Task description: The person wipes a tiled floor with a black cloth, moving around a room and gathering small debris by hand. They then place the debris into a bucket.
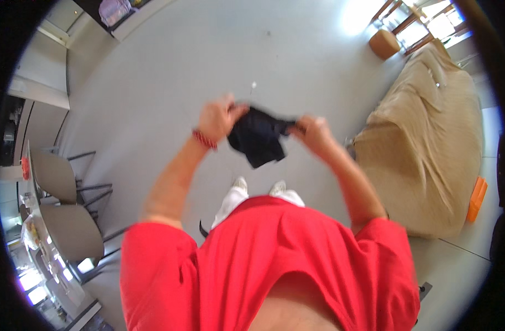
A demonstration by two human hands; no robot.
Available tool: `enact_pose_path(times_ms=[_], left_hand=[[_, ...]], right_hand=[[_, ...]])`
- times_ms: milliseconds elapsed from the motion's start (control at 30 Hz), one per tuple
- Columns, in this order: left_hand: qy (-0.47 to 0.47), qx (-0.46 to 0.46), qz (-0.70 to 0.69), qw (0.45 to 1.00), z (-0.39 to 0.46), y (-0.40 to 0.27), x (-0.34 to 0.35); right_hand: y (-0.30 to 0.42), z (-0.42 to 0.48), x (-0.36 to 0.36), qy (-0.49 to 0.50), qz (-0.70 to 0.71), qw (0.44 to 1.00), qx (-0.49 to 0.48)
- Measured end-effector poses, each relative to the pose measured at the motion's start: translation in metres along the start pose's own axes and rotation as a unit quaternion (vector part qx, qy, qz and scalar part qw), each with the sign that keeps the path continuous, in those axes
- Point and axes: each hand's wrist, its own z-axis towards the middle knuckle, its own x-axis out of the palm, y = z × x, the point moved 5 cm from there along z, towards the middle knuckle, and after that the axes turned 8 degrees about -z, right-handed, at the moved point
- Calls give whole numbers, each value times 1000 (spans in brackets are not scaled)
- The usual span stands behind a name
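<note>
A dark, nearly black piece of cloth (258,136) hangs stretched between my two hands, above the floor in front of my feet. My left hand (217,118) pinches its left upper edge; a red patterned band circles that wrist. At the other end, my right hand (314,131) grips a narrow gathered part of the fabric. The lower part of the cloth droops loosely to a ragged outline. Motion blur hides the finger details and what kind of garment or cloth it is.
On the right stands a sofa under a beige cover (422,153), with an orange object (477,199) beside it. Brown-grey chairs (70,231) line a table at the left. A small white bit (254,85) lies on the grey floor (173,74). A brown pouf (384,44) sits farther off.
</note>
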Motion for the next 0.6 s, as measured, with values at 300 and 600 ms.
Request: enact_pose_path(times_ms=[300, 600], left_hand=[[224, 108, 180, 952, -1, -29, 11], [409, 43, 178, 894, 41, -11, 32]], right_hand=[[9, -22, -30, 32, -100, 994, -26], [4, -20, -87, -77, 3, 994, 79]])
